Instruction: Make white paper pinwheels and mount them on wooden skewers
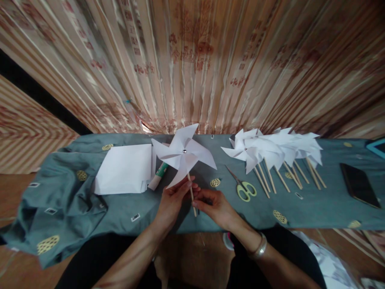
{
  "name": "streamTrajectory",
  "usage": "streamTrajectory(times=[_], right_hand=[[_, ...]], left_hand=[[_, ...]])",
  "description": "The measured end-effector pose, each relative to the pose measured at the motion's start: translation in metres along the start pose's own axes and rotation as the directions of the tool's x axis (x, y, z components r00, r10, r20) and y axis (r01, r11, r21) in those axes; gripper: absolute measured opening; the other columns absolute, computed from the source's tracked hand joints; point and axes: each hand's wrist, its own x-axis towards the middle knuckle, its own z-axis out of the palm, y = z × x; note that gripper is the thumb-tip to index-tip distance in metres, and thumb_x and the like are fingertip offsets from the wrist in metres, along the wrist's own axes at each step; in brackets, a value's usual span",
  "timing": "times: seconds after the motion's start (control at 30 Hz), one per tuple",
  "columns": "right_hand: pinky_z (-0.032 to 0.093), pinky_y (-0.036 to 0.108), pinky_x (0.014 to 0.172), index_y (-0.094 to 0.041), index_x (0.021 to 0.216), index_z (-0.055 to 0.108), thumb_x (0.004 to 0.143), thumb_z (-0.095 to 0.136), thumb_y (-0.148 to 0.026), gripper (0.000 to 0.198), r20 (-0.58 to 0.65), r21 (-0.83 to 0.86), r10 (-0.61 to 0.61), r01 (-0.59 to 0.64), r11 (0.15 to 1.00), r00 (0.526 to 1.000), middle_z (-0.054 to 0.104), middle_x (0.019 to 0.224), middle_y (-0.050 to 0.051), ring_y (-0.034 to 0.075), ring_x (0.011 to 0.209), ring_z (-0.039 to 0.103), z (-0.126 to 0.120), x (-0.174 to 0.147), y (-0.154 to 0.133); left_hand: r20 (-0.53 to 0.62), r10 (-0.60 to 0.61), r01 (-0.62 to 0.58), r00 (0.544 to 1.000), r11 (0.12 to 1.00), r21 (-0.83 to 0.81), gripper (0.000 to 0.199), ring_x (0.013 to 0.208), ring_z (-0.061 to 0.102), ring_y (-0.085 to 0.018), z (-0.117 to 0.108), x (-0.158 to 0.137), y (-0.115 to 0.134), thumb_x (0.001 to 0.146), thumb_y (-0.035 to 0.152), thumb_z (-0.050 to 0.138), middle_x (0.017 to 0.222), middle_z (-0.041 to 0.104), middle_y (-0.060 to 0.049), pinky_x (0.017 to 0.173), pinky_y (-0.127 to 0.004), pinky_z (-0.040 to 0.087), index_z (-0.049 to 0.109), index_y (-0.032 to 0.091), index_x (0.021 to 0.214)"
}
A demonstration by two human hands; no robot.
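A white paper pinwheel (195,150) with a silver pin at its centre is held upright over the cloth-covered table. Its thin wooden stick runs down between both hands. My left hand (172,201) is closed around the upper part of the stick, just under the paper blades. Lower down, the fingers of my right hand (214,205) pinch the same stick. Behind the pinwheel, partly covered by it, lies a green and white tube (159,173). To the right of my right hand rest scissors (245,189) with light green handles.
A stack of white paper sheets (124,168) lies on the left. Several finished pinwheels (272,146) overlap at the back right. A dark phone (359,184) and a blue-edged object (377,147) sit at the far right. A patterned curtain (192,72) hangs behind the table.
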Motion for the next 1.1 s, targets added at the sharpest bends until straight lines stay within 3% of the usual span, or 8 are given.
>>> streamTrajectory(times=[0.27, 0.37, 0.43, 0.53, 0.7, 0.87, 0.97, 1.1], right_hand=[[0.043, 0.025, 0.061, -0.019, 0.075, 0.07, 0.079, 0.067, -0.041, 0.023, -0.007, -0.012, -0.02, 0.019, 1.0, 1.0, 0.068, 0.069, 0.0, 0.014, 0.065, 0.057, -0.004, 0.001, -0.004], [0.043, 0.027, 0.06, -0.02, 0.073, 0.07, 0.078, 0.068, -0.043, 0.024, -0.164, -0.035, -0.08, 0.075, 0.997, 0.983, 0.068, 0.068, 0.001, 0.015, 0.064, 0.057, -0.022, 0.003, -0.01], [0.044, 0.028, 0.061, -0.021, 0.071, 0.07, 0.078, 0.068, -0.045, 0.026, -0.367, -0.031, -0.115, 0.112, 0.993, 0.923, 0.068, 0.067, 0.002, 0.015, 0.063, 0.057, -0.039, 0.004, -0.014], [0.046, 0.029, 0.063, -0.021, 0.073, 0.07, 0.078, 0.069, -0.047, 0.026, -0.615, -0.052, -0.163, 0.166, 0.985, 0.771, 0.069, 0.068, 0.002, 0.016, 0.064, 0.058, -0.062, 0.005, -0.019], [0.046, 0.03, 0.065, -0.02, 0.075, 0.069, 0.078, 0.069, -0.046, 0.026, -0.674, -0.149, -0.23, 0.176, 0.973, 0.702, 0.067, 0.069, 0.002, 0.016, 0.064, 0.058, -0.076, 0.005, -0.02], [0.047, 0.032, 0.074, -0.02, 0.097, 0.071, 0.075, 0.073, -0.042, 0.031, -0.614, -0.25, -0.261, 0.131, 0.959, 0.745, 0.069, 0.077, 0.001, 0.016, 0.071, 0.06, -0.076, 0.007, -0.015], [0.046, 0.03, 0.068, -0.019, 0.091, 0.071, 0.075, 0.072, -0.04, 0.026, -0.566, -0.2, -0.212, 0.117, 0.973, 0.797, 0.067, 0.071, 0.0, 0.015, 0.065, 0.057, -0.078, 0.01, -0.012], [0.045, 0.029, 0.065, -0.019, 0.086, 0.071, 0.074, 0.071, -0.039, 0.023, -0.593, -0.121, -0.175, 0.128, 0.984, 0.786, 0.068, 0.073, 0.001, 0.015, 0.065, 0.057, -0.085, 0.014, -0.008]], left_hand=[[-0.011, 0.051, -0.049, 0.999, 0.993, 0.105, 0.032, 0.066, 0.066, -0.012, -0.007, 0.006, -0.006, 0.061, 0.034, 0.085, 0.069, 0.074, -0.005, 0.067, -0.022, 0.05, 0.079, 0.015, 0.087], [-0.009, 0.045, -0.044, 0.999, 0.994, 0.099, 0.032, 0.065, 0.066, -0.013, -0.005, 0.005, -0.007, 0.06, 0.035, 0.085, 0.068, 0.074, -0.005, 0.068, -0.024, 0.052, 0.079, 0.015, 0.085], [-0.015, 0.028, -0.026, 0.999, 0.995, 0.099, 0.033, 0.067, 0.067, -0.015, -0.004, 0.004, -0.008, 0.058, 0.036, 0.086, 0.07, 0.074, -0.006, 0.071, -0.027, 0.053, 0.079, 0.014, 0.083], [-0.015, 0.011, -0.009, 1.0, 0.993, 0.118, 0.035, 0.067, 0.067, -0.017, -0.002, 0.003, -0.012, 0.057, 0.038, 0.087, 0.072, 0.075, -0.007, 0.071, -0.029, 0.054, 0.079, 0.014, 0.081], [0.001, 0.007, -0.007, 1.0, 0.984, 0.177, 0.036, 0.066, 0.067, -0.018, 0.0, 0.002, -0.019, 0.059, 0.041, 0.085, 0.07, 0.074, -0.008, 0.071, -0.03, 0.053, 0.079, 0.013, 0.083], [0.01, -0.025, 0.022, 1.0, 0.981, 0.191, 0.036, 0.064, 0.066, -0.017, 0.002, 0.001, -0.021, 0.058, 0.041, 0.085, 0.068, 0.073, -0.007, 0.069, -0.029, 0.052, 0.079, 0.013, 0.081], [0.027, -0.047, 0.041, 0.999, 0.978, 0.203, 0.037, 0.064, 0.065, -0.016, 0.003, -0.001, -0.02, 0.057, 0.041, 0.086, 0.066, 0.073, -0.006, 0.069, -0.027, 0.051, 0.079, 0.014, 0.081], [0.061, -0.058, 0.041, 0.997, 0.968, 0.248, 0.033, 0.063, 0.064, -0.016, 0.005, -0.003, -0.021, 0.058, 0.041, 0.085, 0.064, 0.072, -0.005, 0.067, -0.027, 0.05, 0.079, 0.016, 0.078]])
